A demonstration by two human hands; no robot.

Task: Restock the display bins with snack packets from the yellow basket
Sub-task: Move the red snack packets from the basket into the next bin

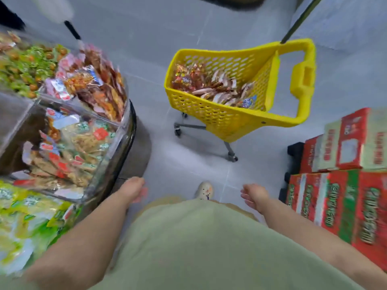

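L hand (134, 189): low in front of body, fingers loosely curled, nothing in it. Blurred, so finger detail unclear.
R hand (254, 195): level w/ L hand, well apart from it. Palm turned inward, fingers slack & slightly bent, holds nothing.
basket (209, 122): yellow, perforated walls, small wheels, standing on floor (188, 28) (grey tiles). Ahead of both hands, well beyond the fingertips, more on R hand's line than L's. Handle end lies toward R hand's outer side.
packets (211, 84): loose heap in bottom of basket. Red/orange/brown wrappers, a few w/ blue patch. Basket walls show above the heap.
bins (111, 143): clear-walled compartments, just beside L hand on its outer side, running forward from it.
bin stock (83, 143): compartment nearest L hand has pale packs w/ red & green labels. Next one ahead has red/brown packs piled above the rim. Farther ahead, small green & orange wraps. Behind L wrist, yellow-green packs.
cartons (343, 197): red/green print, stacked, just outside R hand. Text too blurred to read.
shoe (204, 190): pale, on floor, between the two hands.
pole (301, 19): thin, dark, slanted. Lower end at basket's handle corner, well ahead of R hand.
shirt (199, 248): pale green, nearer the camera than both hands.
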